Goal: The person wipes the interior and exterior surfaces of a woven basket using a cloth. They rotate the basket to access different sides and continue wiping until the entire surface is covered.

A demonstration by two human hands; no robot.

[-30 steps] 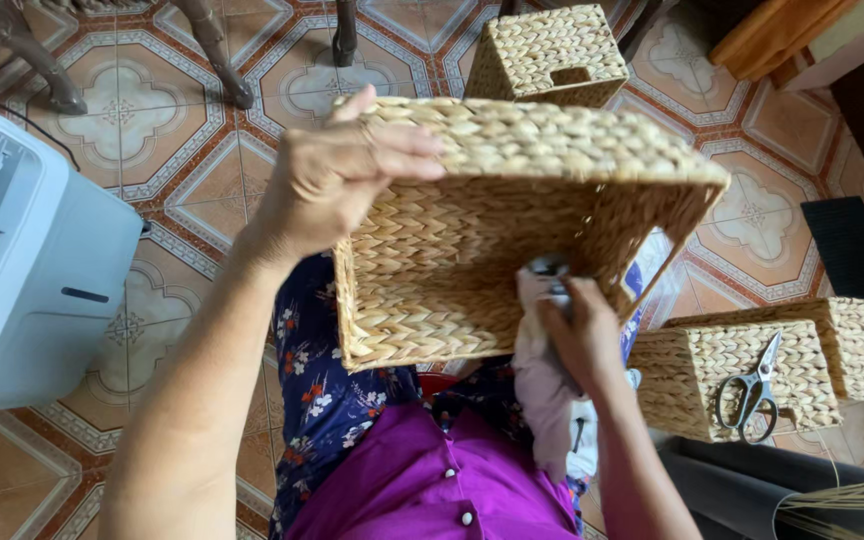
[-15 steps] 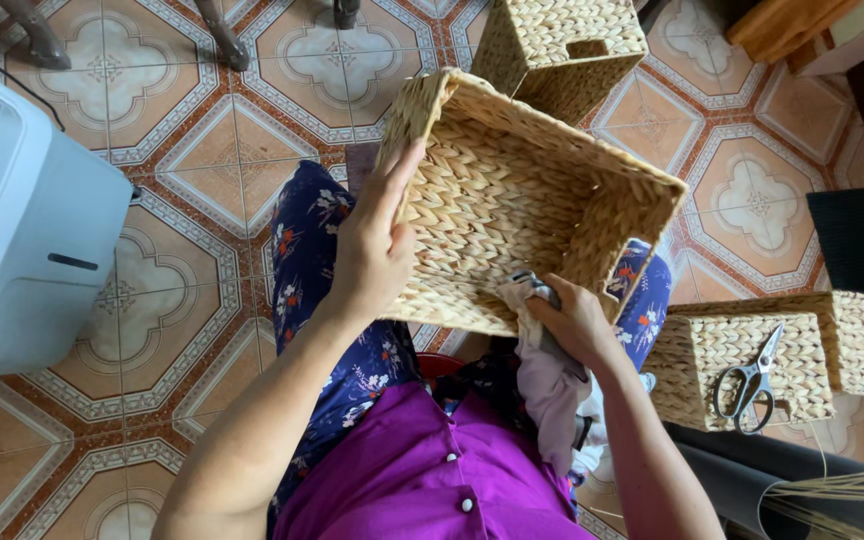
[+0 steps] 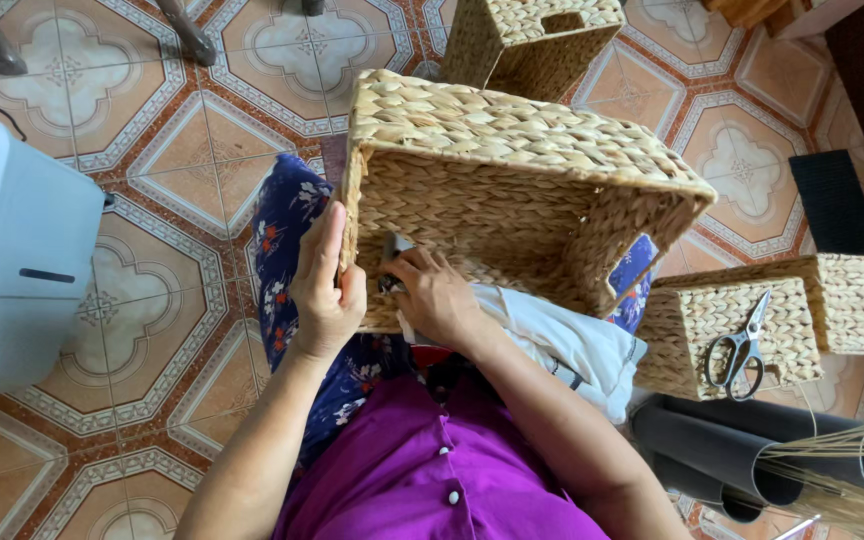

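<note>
While tipped on its side over the lap: big woven basket (image 3: 512,190), open mouth facing down toward six o'clock, dead centre of view.
Left hand (image 3: 324,285): clamped on basket's left rim at nine o'clock, fingers pressed together and flat along the outside, thumb hooked over the edge.
Right hand (image 3: 435,297): tucked at the mouth's lower left corner, fingertips curled and pinching a small dark bit at the rim; what it is, impossible to tell.
White cloth (image 3: 562,345): draped under the right forearm, at four o'clock from the basket.
Scissors (image 3: 739,347): lying on a smaller basket (image 3: 692,325) at three o'clock, well apart from both hands.
Grey box (image 3: 12,250): far out at nine o'clock.
Another basket (image 3: 527,40): up at twelve.
</note>
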